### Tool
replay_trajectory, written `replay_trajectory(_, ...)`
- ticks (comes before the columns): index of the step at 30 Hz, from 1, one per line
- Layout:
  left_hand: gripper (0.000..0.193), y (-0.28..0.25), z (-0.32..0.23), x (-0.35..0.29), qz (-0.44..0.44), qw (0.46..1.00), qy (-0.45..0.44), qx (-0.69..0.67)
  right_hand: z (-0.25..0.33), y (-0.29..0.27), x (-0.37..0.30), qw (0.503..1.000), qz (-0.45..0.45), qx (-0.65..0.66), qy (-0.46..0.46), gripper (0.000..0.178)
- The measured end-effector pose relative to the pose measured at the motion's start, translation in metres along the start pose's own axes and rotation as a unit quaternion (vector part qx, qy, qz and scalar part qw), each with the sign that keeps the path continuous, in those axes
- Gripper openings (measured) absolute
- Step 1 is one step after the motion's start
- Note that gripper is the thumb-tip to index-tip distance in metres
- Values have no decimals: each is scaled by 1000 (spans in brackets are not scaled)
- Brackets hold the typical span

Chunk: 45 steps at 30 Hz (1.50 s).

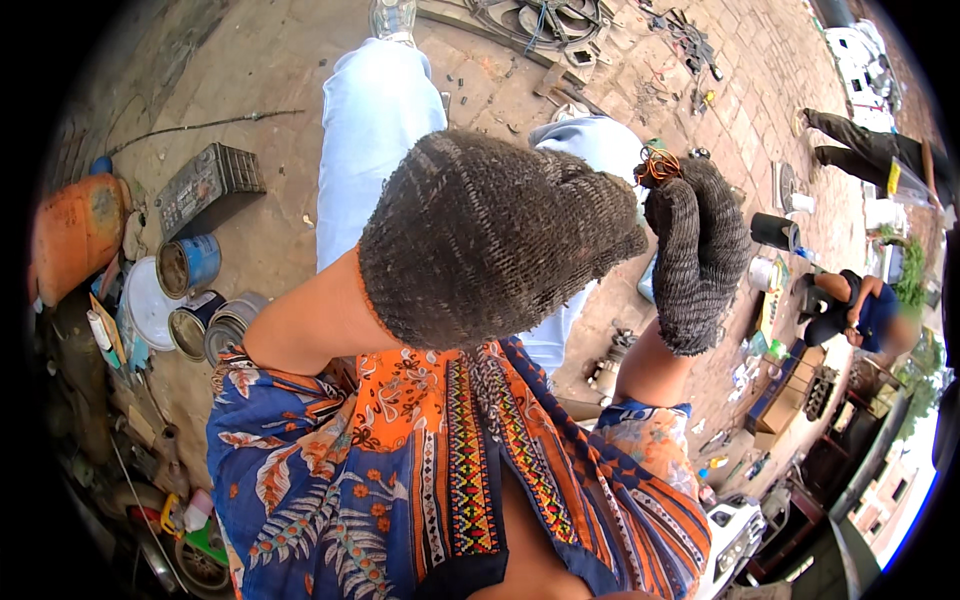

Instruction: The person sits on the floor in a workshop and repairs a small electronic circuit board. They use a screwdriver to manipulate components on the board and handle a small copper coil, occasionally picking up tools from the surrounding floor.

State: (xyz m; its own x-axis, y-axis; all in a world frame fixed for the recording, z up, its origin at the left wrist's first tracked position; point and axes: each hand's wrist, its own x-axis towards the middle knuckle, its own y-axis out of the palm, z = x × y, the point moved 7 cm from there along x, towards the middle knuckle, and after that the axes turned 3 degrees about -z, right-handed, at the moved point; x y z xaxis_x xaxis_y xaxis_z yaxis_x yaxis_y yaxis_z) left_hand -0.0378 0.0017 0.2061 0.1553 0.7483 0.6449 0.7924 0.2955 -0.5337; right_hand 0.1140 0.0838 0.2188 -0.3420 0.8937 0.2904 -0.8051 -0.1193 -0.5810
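Note:
Both my hands wear dark grey knitted work gloves, darkened with dirt. My left hand [500, 235] is large and close at the middle, its fingers drawn together and pointing right. What its fingertips hold, if anything, is hidden by the glove. Just to the right, my right hand [700, 245] is raised with fingers bent, pinching a small tangle of copper wire [659, 164] at its fingertips. The two hands are near each other. Under them show my light blue trouser legs [372, 130].
At left stand a grey vehicle battery [205, 190], an orange container [80, 240] and several paint tins [190, 262]. A fan assembly [540, 22] lies ahead on the paving. A crouching person [868, 312] and another person's dark-trousered legs [855, 145] are at right.

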Motion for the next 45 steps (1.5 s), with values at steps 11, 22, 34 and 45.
replay_trajectory(11, 22, -16, 20, 27, 4, 992, 28, -126, 51, 15, -4, 915, 147, -247, -282, 22)
replay_trajectory(22, 24, 78, 46, 6, 125, 636, -407, -644, 36, 7, -9, 946, 122, -42, -297, 22)
replay_trajectory(34, 19, 24, 35, 20, -116, 924, -156, -328, -3, -1, -1, 994, 56, 98, -5, 19)
replay_trajectory(45, 20, 59, 26, -2, -52, 854, -275, -438, -6, 5, -9, 968, -34, 245, 42, 13)
